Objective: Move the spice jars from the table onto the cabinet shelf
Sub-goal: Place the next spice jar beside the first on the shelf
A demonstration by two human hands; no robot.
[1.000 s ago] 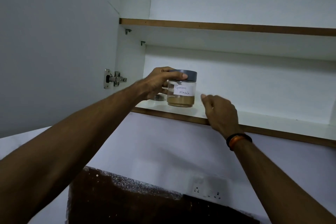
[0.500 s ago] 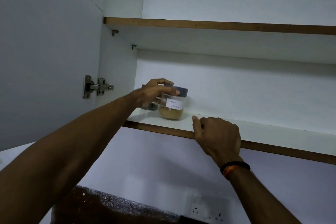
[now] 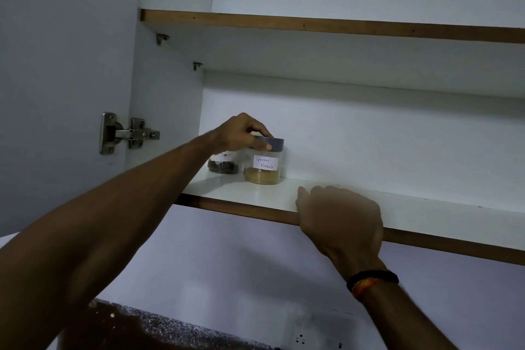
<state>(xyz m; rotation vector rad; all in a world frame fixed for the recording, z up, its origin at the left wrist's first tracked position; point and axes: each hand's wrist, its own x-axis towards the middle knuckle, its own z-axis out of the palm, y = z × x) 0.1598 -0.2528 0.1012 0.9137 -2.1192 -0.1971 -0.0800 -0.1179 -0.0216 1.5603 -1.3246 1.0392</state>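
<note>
A clear jar labelled Garam Masala (image 3: 262,169), with tan powder and a grey lid, stands upright on the lower cabinet shelf (image 3: 426,204) near the back wall. My left hand (image 3: 241,133) grips its lid from above. Just left of it stands a second jar with dark contents (image 3: 223,165), its top hidden behind my left hand. My right hand (image 3: 339,221) rests on the shelf's front edge to the right of the jars, fingers curled over the edge, holding no jar.
The cabinet door (image 3: 62,65) hangs open at the left on a metal hinge (image 3: 127,133). An upper shelf (image 3: 326,25) runs above. A wall socket (image 3: 318,338) and a dark speckled countertop (image 3: 159,329) lie below.
My left hand has pushed the Garam Masala jar deeper onto the shelf, down to standing beside the dark jar. My right hand stayed on the shelf edge.
</note>
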